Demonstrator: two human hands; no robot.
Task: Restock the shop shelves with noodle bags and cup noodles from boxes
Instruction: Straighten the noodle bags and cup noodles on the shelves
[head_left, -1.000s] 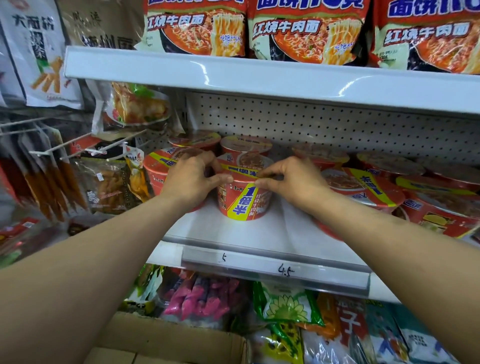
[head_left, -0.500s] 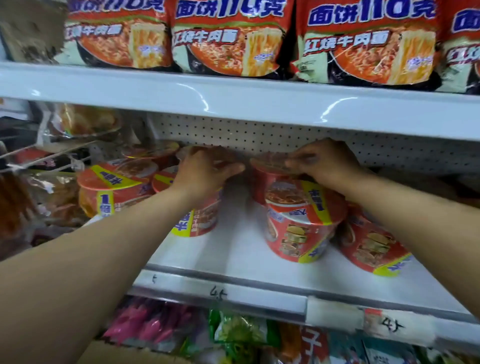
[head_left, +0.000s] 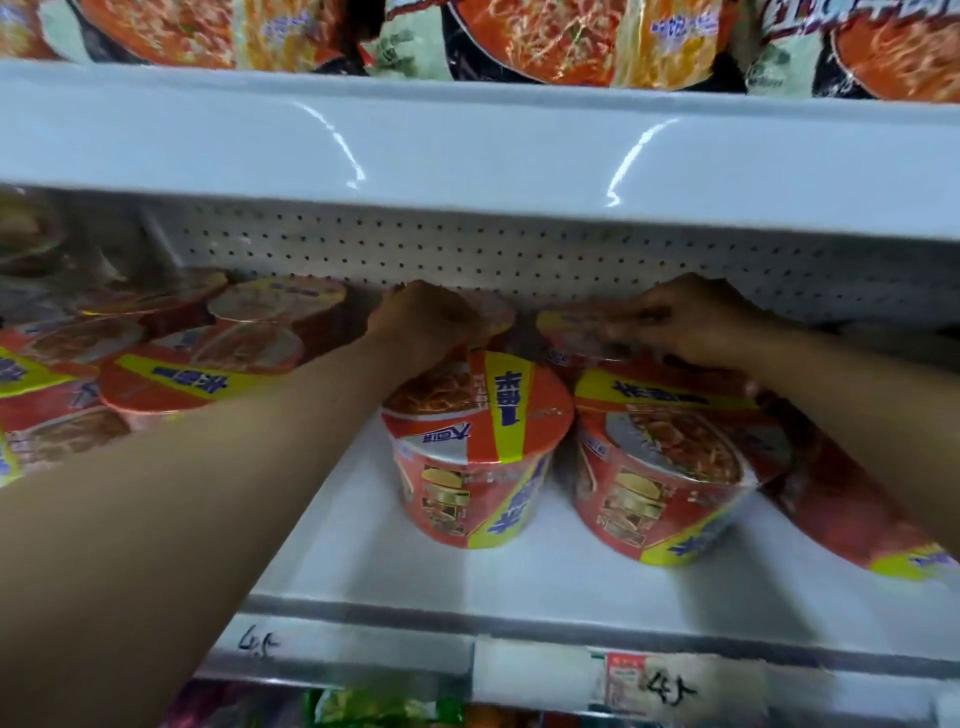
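Observation:
Both my arms reach deep into the white middle shelf (head_left: 519, 582). My left hand (head_left: 426, 319) lies curled over the lid of a rear cup noodle (head_left: 493, 312) near the pegboard back. My right hand (head_left: 691, 317) grips the rim of another rear cup noodle (head_left: 576, 332). In front of them stand two red and yellow cup noodles, one in the middle (head_left: 475, 447) and one to its right (head_left: 670, 467). A further cup (head_left: 852, 509) leans at the far right. Several more cups (head_left: 197, 364) crowd the left of the shelf.
The shelf above (head_left: 467, 150) hangs low over my hands and carries red noodle bags (head_left: 545, 36). A price strip (head_left: 519, 670) with handwritten labels runs along the shelf front. Packets (head_left: 384, 709) show on the shelf below.
The view has moved closer and to the right. Both hands have pushed further back to the rear row, and a cup now stands upright in the middle front.

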